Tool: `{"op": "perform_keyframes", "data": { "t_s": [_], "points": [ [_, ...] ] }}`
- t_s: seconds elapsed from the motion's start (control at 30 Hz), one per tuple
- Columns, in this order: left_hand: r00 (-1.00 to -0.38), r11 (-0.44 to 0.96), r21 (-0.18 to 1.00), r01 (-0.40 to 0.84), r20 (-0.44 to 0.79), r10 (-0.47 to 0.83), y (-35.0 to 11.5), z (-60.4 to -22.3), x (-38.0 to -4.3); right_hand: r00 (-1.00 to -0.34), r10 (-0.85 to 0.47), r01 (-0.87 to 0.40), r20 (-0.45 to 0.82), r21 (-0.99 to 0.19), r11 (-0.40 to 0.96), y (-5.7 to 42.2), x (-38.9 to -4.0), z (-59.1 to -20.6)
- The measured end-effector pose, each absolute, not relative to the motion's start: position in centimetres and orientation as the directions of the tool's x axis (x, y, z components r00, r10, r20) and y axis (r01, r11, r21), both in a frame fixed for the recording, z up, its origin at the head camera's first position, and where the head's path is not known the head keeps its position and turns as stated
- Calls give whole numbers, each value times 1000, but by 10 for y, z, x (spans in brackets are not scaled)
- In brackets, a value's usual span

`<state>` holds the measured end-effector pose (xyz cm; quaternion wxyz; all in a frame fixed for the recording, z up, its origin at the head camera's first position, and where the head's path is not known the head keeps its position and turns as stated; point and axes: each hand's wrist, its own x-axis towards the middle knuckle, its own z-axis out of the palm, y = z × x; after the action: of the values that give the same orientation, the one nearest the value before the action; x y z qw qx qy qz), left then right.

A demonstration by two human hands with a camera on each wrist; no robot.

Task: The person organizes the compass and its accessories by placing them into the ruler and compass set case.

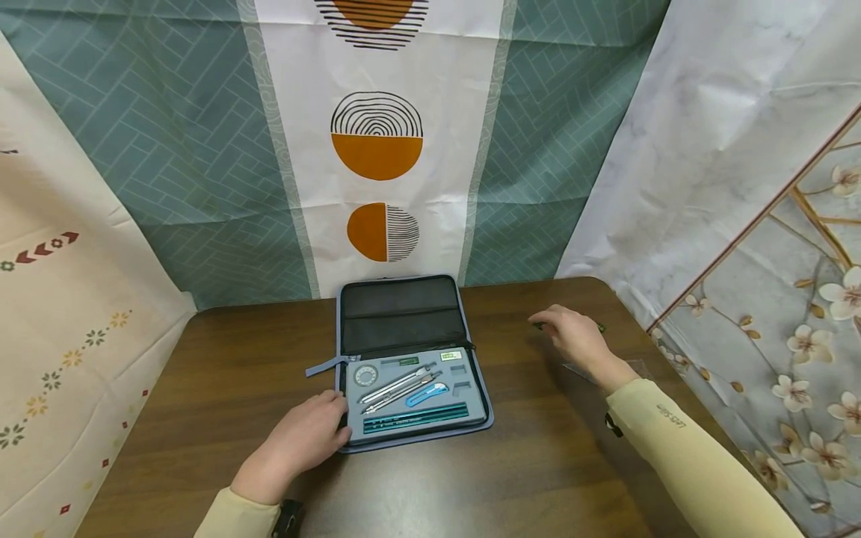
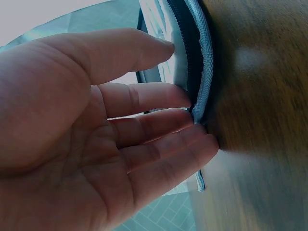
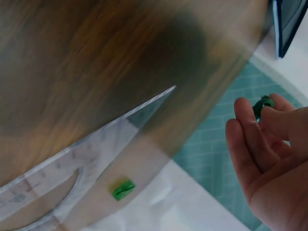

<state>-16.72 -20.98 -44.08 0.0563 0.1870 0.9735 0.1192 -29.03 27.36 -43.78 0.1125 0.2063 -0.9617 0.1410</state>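
Note:
An unzipped blue-grey zip case (image 1: 490, 415) lies spread on the table, its dark lid laid back. Its grey tray (image 1: 356, 411) holds metal compasses (image 1: 398, 385), a light blue cutter knife (image 1: 427, 394) and dark green pencils (image 1: 415, 418). My left hand (image 1: 312, 427) rests against the case's left edge, fingers nearly straight, fingertips touching the zipped rim (image 2: 208, 57). Over at the right, my right hand (image 1: 572, 338) pinches a small green piece (image 3: 263, 106) between thumb and fingers, above the table. Its kind is mostly hidden by the fingers.
A clear set square (image 3: 96, 144) lies on the table below the right hand. Beyond it, near the table edge, sits another small green piece (image 3: 123, 190). A patterned curtain (image 1: 403, 187) hangs behind the table (image 1: 249, 359), with more cloth at both sides.

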Motion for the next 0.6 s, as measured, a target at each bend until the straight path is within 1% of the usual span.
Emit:
{"op": "perform_keyframes", "data": {
  "t_s": [0.13,0.33,0.47,0.6],
  "points": [
    [-924,903,249,350,-67,376,-209,-441,-167,-883,-391,-447,259,-216,868,265,-288,-439],
    [-926,905,247,346,-67,372,-209,-441,-167,-864,-440,-495,247,-253,831,256,-287,-440],
    [-925,903,246,351,-59,375,-209,-441,-166,-851,-478,-525,217,-318,790,252,-286,-443],
    [-924,901,244,358,-49,380,-210,-442,-166,-860,-482,-504,166,-418,755,248,-285,-446]
  ]
}}
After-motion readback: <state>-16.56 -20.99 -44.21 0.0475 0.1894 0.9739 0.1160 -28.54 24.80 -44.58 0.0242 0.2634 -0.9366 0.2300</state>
